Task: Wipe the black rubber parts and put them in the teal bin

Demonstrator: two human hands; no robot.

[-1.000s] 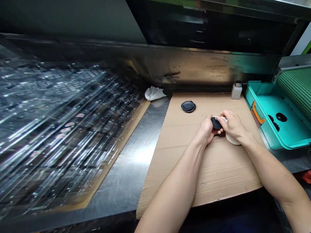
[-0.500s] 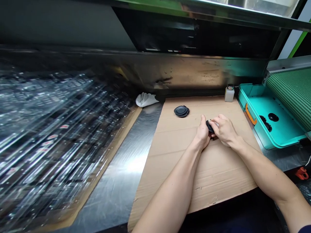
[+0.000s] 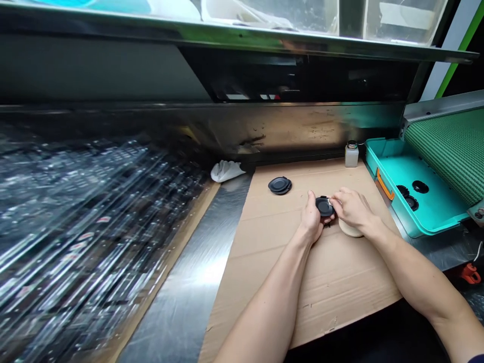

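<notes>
My left hand point(image 3: 312, 220) grips a round black part point(image 3: 324, 206) by its left side, thumb up along the edge, over a cardboard sheet point(image 3: 264, 237). The flat face of the part is turned toward the camera. My right hand point(image 3: 350, 206) has its fingers pinched at the part's upper right edge, with something small and whitish at the fingertips, too small to name. A pale round object point(image 3: 351, 230) lies on the cardboard beneath my right hand, partly hidden by it. Further back on the left lie stacked black round parts point(image 3: 280, 185).
A teal tray point(image 3: 416, 229) with several black round parts stands at the right, beside a green conveyor belt point(image 3: 446, 141). A small bottle point(image 3: 351, 155) is at the back. Crumpled white cloth point(image 3: 227, 171) and plastic-wrapped stacks point(image 3: 94, 242) are at left.
The black part in my left hand has turned so that its face shows. The pale round object under my right hand has come into sight. The view has tilted slightly upward.
</notes>
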